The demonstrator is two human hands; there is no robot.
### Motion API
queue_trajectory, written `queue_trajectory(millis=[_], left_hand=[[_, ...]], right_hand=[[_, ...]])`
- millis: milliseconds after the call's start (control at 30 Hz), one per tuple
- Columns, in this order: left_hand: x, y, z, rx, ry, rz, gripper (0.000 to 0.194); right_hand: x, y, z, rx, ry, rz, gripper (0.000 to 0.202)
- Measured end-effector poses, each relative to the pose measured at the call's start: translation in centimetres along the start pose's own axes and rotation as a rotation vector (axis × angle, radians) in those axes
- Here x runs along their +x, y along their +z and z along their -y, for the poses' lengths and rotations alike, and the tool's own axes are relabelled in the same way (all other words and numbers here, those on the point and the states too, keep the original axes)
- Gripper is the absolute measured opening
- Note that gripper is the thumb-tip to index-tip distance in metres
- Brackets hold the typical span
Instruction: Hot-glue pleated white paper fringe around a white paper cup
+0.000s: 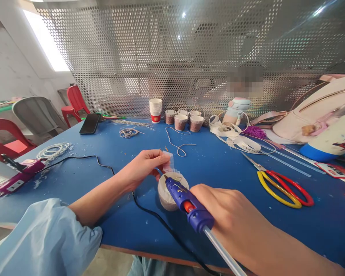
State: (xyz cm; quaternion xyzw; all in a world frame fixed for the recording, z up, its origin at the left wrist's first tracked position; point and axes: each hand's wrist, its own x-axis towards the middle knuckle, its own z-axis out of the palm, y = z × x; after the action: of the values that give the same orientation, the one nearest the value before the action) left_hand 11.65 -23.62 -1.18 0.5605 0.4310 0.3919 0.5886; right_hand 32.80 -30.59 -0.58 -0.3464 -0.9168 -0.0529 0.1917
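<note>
My right hand (225, 211) is wrapped around a blue hot glue gun (201, 218) with a clear glue stick coming out of its back end. The gun's tip points over the rim of a small paper cup (167, 199) wrapped in brownish material, which stands upright near the front of the table. Just behind the cup, my left hand (145, 165) pinches a pale translucent strip (170, 163) between thumb and fingers. Part of the cup is hidden behind the gun. Whether my left fingers touch the cup, I cannot tell.
Several wrapped cups (181, 122) and a paper-cup stack (155, 111) stand at the back. Scissors (278, 188), ribbon (241, 140) and a bottle (235, 111) are right. A black cable (158, 218) runs past the cup; a phone (90, 124) and power strip (17, 180) lie left.
</note>
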Motion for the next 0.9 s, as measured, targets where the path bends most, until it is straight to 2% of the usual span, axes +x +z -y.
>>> queue_trajectory(millis=[67, 267, 500, 633, 833, 900], left_hand=[[0.0, -0.1, 0.1, -0.004, 0.004, -0.005, 0.035], [0.2, -0.1, 0.1, -0.004, 0.004, -0.026, 0.036], [0.1, -0.1, 0.2, 0.002, 0.011, -0.010, 0.033], [0.0, -0.1, 0.0, -0.002, 0.021, 0.003, 0.034], [-0.1, -0.5, 0.0, -0.033, 0.028, 0.010, 0.030], [-0.1, -0.8, 0.0, -0.032, 0.033, 0.020, 0.029]], right_hand=[[0.1, -0.1, 0.1, -0.072, -0.038, 0.003, 0.024], [0.1, 0.2, 0.3, -0.220, -0.105, -0.114, 0.025], [-0.2, 0.1, 0.4, -0.190, -0.073, -0.097, 0.024], [-0.4, -0.2, 0.1, -0.032, 0.056, -0.029, 0.020], [-0.5, -1.6, -1.0, 0.392, 0.383, 0.084, 0.006], [-0.6, -2.2, -1.4, 0.505, 0.499, 0.094, 0.013]])
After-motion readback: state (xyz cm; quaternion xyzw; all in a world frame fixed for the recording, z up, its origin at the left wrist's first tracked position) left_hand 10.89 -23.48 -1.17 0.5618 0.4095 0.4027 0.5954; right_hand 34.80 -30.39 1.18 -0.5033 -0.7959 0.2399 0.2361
